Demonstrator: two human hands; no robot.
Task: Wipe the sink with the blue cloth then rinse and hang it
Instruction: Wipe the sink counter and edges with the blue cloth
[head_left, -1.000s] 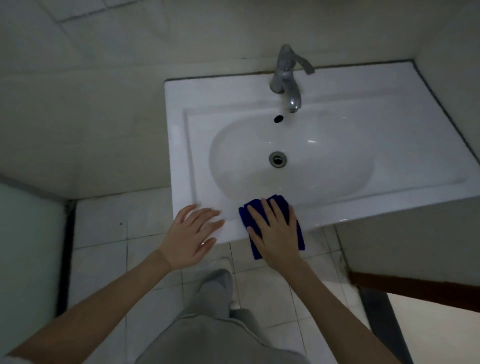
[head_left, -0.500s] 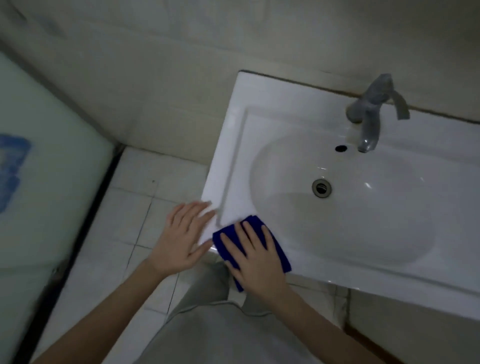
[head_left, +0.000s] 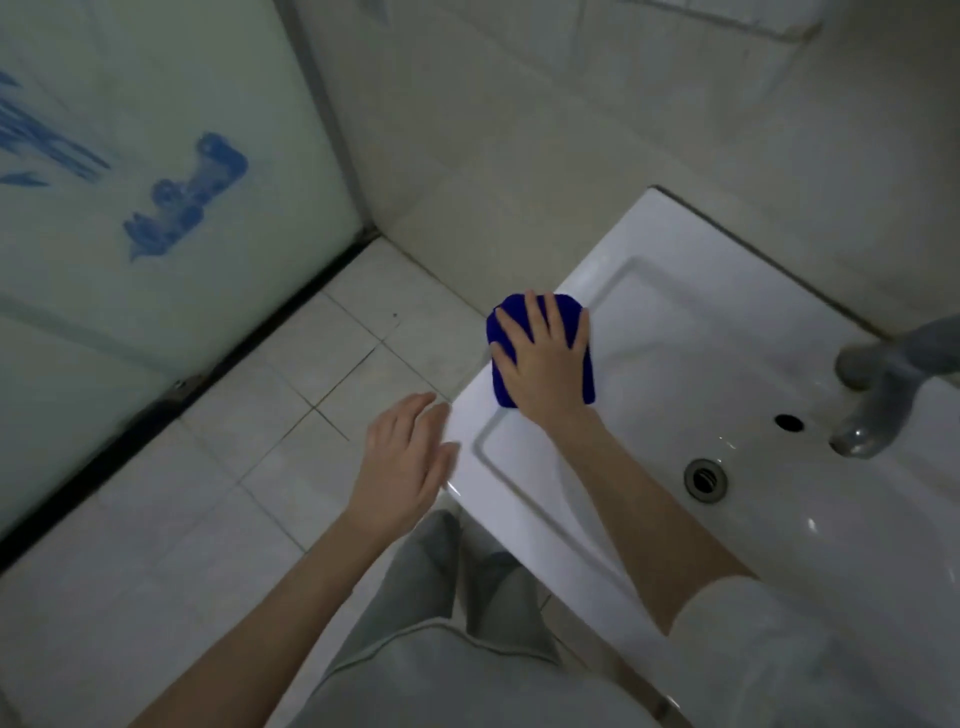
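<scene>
The room is dim, with a soft, even light and a cool grey-green cast over the wall tiles. The white sink (head_left: 675, 234) is the brightest surface. Small glints sit in its wet basin near the drain (head_left: 705, 478) and on its front left corner. Shadows are weak and soft-edged, and the darkest patch lies under the sink's front rim. The light seems to come from overhead, though I can't tell for sure. The faucet (head_left: 883, 384) at the right edge is smeared and out of focus. The blue marks on the frosted glass door (head_left: 156, 291) are streaked with motion blur. Straight lines bow toward the edges of the view. The blue cloth (head_left: 569, 309) looks heavily saturated, and its texture is lost.
</scene>
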